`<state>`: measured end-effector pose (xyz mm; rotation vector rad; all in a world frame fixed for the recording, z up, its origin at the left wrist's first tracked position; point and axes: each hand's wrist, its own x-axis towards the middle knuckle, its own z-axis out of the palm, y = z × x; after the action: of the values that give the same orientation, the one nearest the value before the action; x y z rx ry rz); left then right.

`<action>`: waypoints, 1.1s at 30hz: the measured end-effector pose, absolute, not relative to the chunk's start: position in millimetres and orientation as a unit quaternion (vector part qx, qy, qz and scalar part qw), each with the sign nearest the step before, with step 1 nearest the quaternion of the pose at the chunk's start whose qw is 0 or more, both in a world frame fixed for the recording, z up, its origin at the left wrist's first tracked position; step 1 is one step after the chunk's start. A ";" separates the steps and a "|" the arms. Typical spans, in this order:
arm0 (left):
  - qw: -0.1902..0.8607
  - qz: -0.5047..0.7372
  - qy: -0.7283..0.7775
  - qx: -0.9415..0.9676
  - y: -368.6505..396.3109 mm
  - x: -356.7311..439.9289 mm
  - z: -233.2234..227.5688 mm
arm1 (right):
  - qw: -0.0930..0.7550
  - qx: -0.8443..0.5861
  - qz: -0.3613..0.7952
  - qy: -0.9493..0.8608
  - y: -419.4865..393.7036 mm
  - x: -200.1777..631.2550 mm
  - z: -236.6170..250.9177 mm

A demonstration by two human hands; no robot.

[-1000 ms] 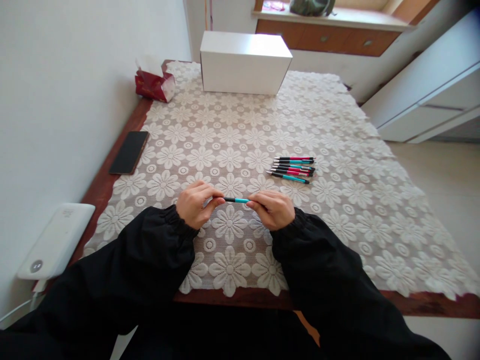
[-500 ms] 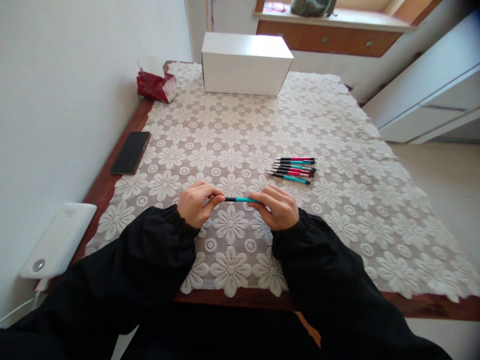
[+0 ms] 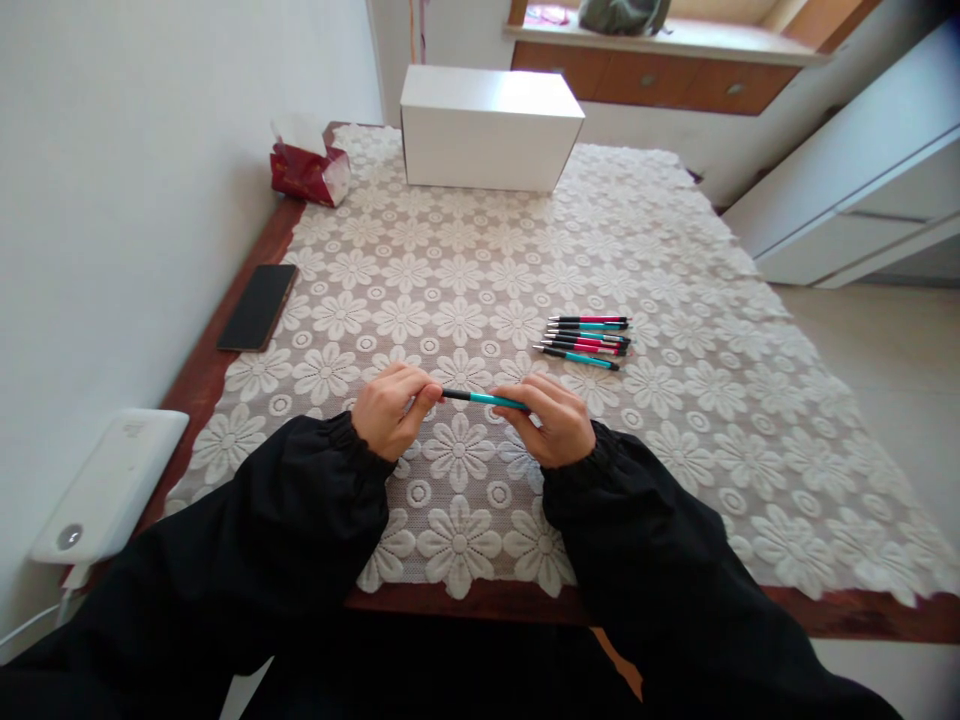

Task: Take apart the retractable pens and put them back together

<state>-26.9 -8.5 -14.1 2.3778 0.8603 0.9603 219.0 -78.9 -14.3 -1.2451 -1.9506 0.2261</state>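
Teal and black, a slim pen (image 3: 480, 399) spans the gap between two hands above a lace-covered worktop (image 3: 675, 420). The left hand (image 3: 390, 408) is clamped on the dark end of the barrel, thumb and fingertips pinched around it, while the right hand (image 3: 551, 420) closes its fingers over the teal end; the pen runs almost level from one grip to the other, tilted slightly down toward the right hand. A two-ended hold of this kind suits twisting or pulling the barrel, though whether the parts are separating cannot be told from here. Both wrists sit in black sleeves (image 3: 322, 490) and hover just over the cloth, near the person's edge of the worktop.

Beyond the right hand and a little to its outer side lies a neat row of pens (image 3: 587, 340), pink, teal and black, laid parallel and touching, tips pointing the same way, as if sorted within easy reach. Far ahead of both hands stands a white box (image 3: 487, 128) at the back of the cloth. Off past the left hand, a dark phone (image 3: 258, 306) rests face down on the bare wood beside the lace, and farther still a red tissue pack (image 3: 309, 170) sits by the wall. A white device (image 3: 112, 485) lies below the worktop edge, outside the left sleeve
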 end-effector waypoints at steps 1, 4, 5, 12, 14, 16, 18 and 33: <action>0.224 0.340 0.303 0.862 -8.1 -27.3 -14.2 | 0.394 -0.491 0.085 -0.772 -79.0 219.4 -14.1; 0.220 0.340 0.293 0.867 -7.5 -28.2 -14.4 | 0.377 -0.509 0.107 -0.766 -80.0 220.1 -14.7; 0.212 0.341 0.293 0.868 -7.5 -28.3 -14.4 | 0.368 -0.521 0.125 -0.760 -80.3 220.1 -15.1; 0.190 0.347 0.332 0.856 -7.0 -28.8 -14.4 | 0.392 -0.540 0.280 -0.690 -79.2 221.4 -12.5; 0.192 0.352 0.336 0.852 -6.7 -28.8 -14.7 | 0.425 -0.521 0.311 -0.672 -78.8 221.2 -12.0; 0.194 0.360 0.329 0.851 -6.7 -28.7 -15.2 | 0.456 -0.511 0.322 -0.653 -78.6 219.7 -13.3; 0.197 0.372 0.316 0.851 -6.8 -28.3 -15.9 | 0.487 -0.498 0.325 -0.639 -78.6 216.6 -16.1; 0.201 0.386 0.279 0.856 -9.1 -28.6 -13.5 | 0.509 -0.457 0.314 -0.658 -80.7 213.7 -18.0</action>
<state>-28.6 -9.1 -13.5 2.3913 0.7799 1.0785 213.7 -80.7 -18.0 -1.1013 -1.5861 0.7554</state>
